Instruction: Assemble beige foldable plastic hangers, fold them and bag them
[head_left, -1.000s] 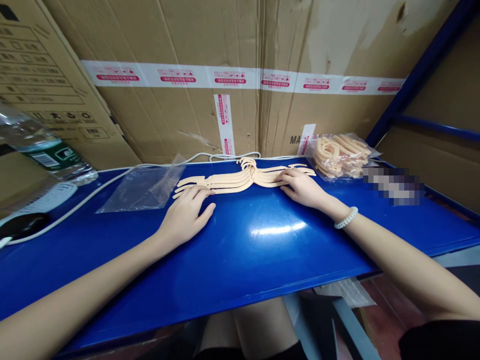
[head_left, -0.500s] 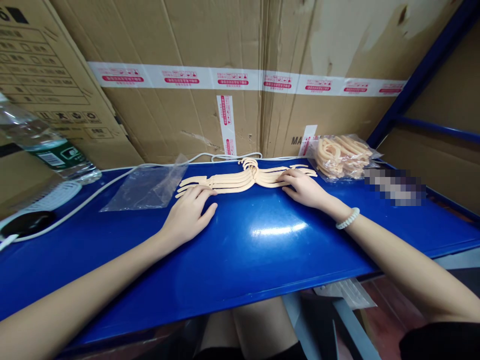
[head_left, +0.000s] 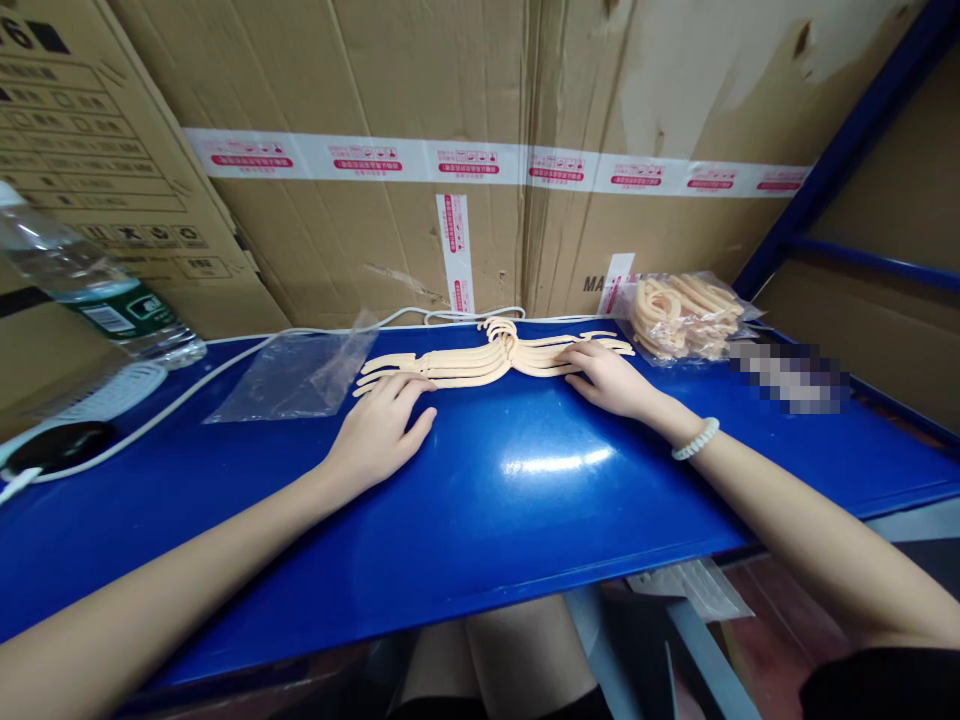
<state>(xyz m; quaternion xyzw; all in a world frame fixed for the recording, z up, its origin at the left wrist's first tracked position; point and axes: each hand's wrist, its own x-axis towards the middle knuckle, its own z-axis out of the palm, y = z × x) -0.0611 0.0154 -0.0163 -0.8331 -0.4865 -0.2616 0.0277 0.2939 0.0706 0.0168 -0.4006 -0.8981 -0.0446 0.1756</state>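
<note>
Cardboard cartons banded with white and red tape (head_left: 465, 160) wall off the far side, and below them runs the glossy blue shelf board (head_left: 525, 500) I am working over. On it, toward 12 o'clock from my hands, lies the fanned stack of thin peach plastic hangers (head_left: 487, 358), flat, hooks bunched at the middle. My left hand (head_left: 379, 430) lies loose and flat, fingertips on the stack's left arms; my right hand (head_left: 611, 380) rests the same way on the right arms, gripping nothing. I judge the hangers light, stiff but springy, and slick on this board, so likely to slide apart; pinching both ends together looks soundest. A crumpled clear plastic bag (head_left: 292, 375) lies at 10 o'clock, a bagged bundle of hangers (head_left: 686, 315) at 2 o'clock.
</note>
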